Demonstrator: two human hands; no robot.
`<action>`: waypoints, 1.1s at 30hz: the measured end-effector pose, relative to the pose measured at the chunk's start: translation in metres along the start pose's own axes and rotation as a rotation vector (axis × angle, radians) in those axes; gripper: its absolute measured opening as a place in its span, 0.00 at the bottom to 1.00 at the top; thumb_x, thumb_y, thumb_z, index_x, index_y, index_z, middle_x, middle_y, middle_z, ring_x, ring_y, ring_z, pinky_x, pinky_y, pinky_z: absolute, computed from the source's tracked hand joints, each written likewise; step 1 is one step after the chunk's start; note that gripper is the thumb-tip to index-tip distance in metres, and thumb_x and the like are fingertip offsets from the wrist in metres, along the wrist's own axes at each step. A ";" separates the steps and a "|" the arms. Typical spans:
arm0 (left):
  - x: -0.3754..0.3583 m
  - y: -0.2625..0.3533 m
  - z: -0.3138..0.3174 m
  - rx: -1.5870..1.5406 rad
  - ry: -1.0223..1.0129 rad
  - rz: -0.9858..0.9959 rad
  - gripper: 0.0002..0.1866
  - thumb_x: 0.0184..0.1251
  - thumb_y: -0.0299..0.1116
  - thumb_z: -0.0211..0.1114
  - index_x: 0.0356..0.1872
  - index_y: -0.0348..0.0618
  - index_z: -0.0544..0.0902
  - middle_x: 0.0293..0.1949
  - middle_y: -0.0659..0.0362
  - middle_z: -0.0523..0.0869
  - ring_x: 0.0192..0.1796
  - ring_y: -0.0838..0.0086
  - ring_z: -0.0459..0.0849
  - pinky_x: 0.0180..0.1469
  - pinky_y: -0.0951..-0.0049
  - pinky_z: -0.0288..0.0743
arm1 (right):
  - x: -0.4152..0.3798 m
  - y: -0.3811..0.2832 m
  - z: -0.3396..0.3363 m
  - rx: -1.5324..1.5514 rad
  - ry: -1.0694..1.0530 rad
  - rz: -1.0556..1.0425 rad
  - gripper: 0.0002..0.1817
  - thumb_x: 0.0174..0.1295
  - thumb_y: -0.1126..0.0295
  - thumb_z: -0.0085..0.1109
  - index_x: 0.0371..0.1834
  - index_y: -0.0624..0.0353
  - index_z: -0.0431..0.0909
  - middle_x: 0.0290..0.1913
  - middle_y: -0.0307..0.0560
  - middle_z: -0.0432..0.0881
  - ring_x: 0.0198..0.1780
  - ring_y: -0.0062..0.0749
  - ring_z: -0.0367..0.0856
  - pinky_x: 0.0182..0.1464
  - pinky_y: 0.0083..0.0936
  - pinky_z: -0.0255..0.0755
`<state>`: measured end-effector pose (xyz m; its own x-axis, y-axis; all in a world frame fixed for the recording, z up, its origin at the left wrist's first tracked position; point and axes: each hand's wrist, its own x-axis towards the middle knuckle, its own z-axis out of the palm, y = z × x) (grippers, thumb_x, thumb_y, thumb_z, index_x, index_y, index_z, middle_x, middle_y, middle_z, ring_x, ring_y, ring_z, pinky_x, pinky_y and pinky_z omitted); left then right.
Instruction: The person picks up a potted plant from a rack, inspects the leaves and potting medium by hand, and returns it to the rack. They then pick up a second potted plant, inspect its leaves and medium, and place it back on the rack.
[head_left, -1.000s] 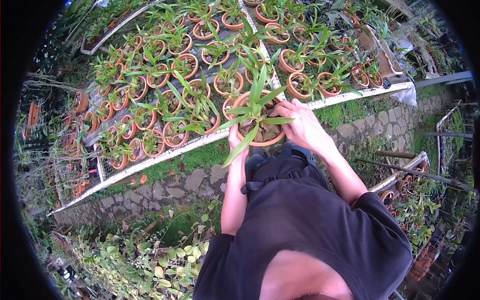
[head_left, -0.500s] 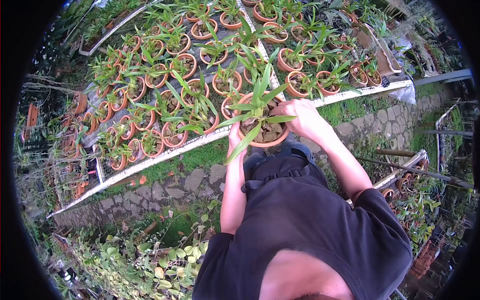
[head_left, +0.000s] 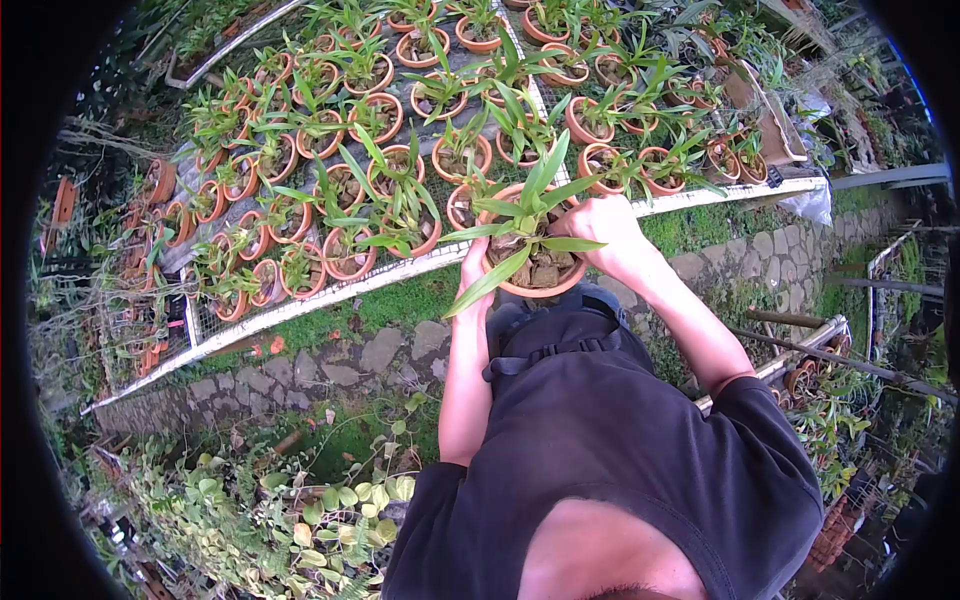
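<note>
A clay flowerpot (head_left: 545, 292) with a leafy green plant (head_left: 532, 212) is held up in front of my waist. Brown chunks of potting material (head_left: 545, 268) fill it around the plant's base. My left hand (head_left: 474, 268) grips the pot's left side, its fingers mostly hidden behind the wall. At the right rim, my right hand (head_left: 606, 235) is closed, with the fingertips bent in over the edge near the chunks. Leaves and the hand itself hide what those fingers pinch.
A white-edged mesh bench (head_left: 300, 301) carries rows of similar potted plants (head_left: 345, 255) just beyond my hands. Below it runs a stone path (head_left: 380, 352) with grass. Leafy plants (head_left: 350, 500) grow at lower left, and poles (head_left: 850, 358) stick out at right.
The pot shifts slightly right and down in view with both hands still on it. The bench behind moves slightly as my head turns. My right hand stays closed at the rim.
</note>
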<state>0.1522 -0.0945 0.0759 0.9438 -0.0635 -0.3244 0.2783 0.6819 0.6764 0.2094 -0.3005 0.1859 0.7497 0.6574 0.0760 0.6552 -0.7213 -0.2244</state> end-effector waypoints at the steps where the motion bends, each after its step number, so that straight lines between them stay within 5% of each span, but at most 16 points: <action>1: 0.000 0.000 -0.002 0.011 -0.013 -0.002 0.28 0.79 0.47 0.50 0.72 0.41 0.67 0.65 0.51 0.78 0.64 0.63 0.79 0.69 0.58 0.72 | 0.001 0.000 0.001 -0.037 -0.032 -0.026 0.09 0.49 0.64 0.63 0.31 0.47 0.90 0.22 0.45 0.83 0.27 0.41 0.84 0.35 0.36 0.78; 9: -0.003 0.008 -0.001 -0.020 -0.068 -0.074 0.27 0.80 0.42 0.49 0.75 0.43 0.64 0.68 0.53 0.76 0.67 0.65 0.77 0.71 0.59 0.71 | -0.001 0.001 0.009 -0.027 -0.005 -0.165 0.04 0.46 0.64 0.59 0.21 0.50 0.81 0.20 0.44 0.79 0.28 0.44 0.82 0.41 0.41 0.75; 15: -0.005 0.013 0.002 0.015 -0.117 -0.081 0.28 0.79 0.43 0.50 0.75 0.44 0.64 0.69 0.54 0.75 0.68 0.65 0.76 0.72 0.59 0.70 | -0.006 -0.001 0.006 0.091 0.019 -0.232 0.09 0.49 0.61 0.59 0.28 0.50 0.85 0.28 0.41 0.82 0.43 0.40 0.83 0.47 0.42 0.74; 24: -0.002 0.012 -0.001 0.058 -0.161 -0.076 0.31 0.78 0.47 0.53 0.75 0.44 0.63 0.69 0.54 0.75 0.70 0.65 0.75 0.74 0.59 0.67 | -0.004 0.005 0.008 0.172 0.071 -0.342 0.11 0.50 0.62 0.58 0.32 0.55 0.83 0.30 0.43 0.81 0.38 0.44 0.84 0.44 0.40 0.77; 33: -0.003 0.012 -0.001 0.058 -0.137 -0.097 0.30 0.79 0.46 0.51 0.76 0.43 0.62 0.72 0.53 0.71 0.72 0.65 0.72 0.75 0.60 0.65 | -0.001 0.004 -0.004 0.302 -0.035 -0.221 0.09 0.52 0.68 0.63 0.33 0.60 0.81 0.33 0.50 0.83 0.40 0.49 0.84 0.44 0.41 0.77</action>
<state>0.1527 -0.0858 0.0839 0.9263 -0.2286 -0.2995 0.3755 0.6246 0.6848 0.2119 -0.3051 0.1893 0.5861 0.8009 0.1230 0.7404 -0.4677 -0.4829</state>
